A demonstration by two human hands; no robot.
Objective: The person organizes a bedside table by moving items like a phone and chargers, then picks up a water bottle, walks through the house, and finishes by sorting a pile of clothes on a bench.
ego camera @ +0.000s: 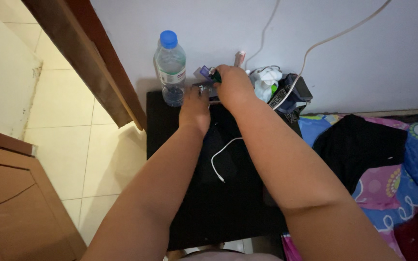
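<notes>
While both hands crowd back edge of black table (228, 212), right hand (233, 87) pinches small green object (215, 75); left hand (195, 107) fingers curled on small metallic item (204, 88), grip unclear; elbow nudge could topple clear plastic water bottle with blue cap (171, 67), back-left corner; loose white cable (221, 157) could snag wrist

A clear plastic bottle (171, 67) with a blue cap stands upright at the back left corner of the black bench (218, 212), close against the grey wall (344, 72). A thin white cable (221, 159) lies loose on the bench top, its plug end free. At the back right sit a crumpled white item (266, 81) and a dark pouch (293, 94), touching each other. A white cord (335, 36) hangs down the wall to the pouch. Right of the bench lies patterned bedding (412, 159) with a black cloth (359, 147) on it. Left: cream floor tiles (68, 145), a brown door frame (90, 63), a wooden cabinet (10, 203).
</notes>
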